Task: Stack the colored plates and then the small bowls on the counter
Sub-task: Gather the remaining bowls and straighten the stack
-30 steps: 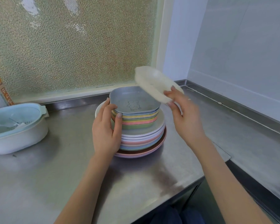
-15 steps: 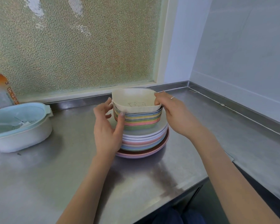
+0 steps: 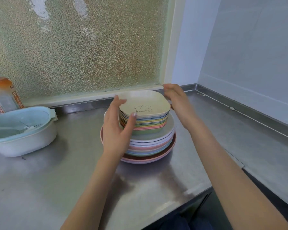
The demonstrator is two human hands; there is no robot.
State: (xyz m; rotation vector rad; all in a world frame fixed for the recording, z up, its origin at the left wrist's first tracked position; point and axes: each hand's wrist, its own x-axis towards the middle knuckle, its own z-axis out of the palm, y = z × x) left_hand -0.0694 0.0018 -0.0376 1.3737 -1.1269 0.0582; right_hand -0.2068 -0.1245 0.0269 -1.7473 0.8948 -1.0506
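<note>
My hands cup the bowl stack on the plates.

Left hand [image 3: 118,130] presses the small bowls [image 3: 145,120]; right hand [image 3: 178,102] open beside them, atop plates [image 3: 153,143] mid-table [image 3: 56,180]. Colander tub [image 3: 22,130] and bottle [image 3: 2,95] stand left.

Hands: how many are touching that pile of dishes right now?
2. The left hand grips the near-left side of the small bowls; the right hand rests at the far-right edge, contact partly hidden.

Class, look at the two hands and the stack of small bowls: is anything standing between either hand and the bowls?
Nothing visible does. The left hand lies against the small bowls on their left side, and the right hand sits at their right rim.
</note>
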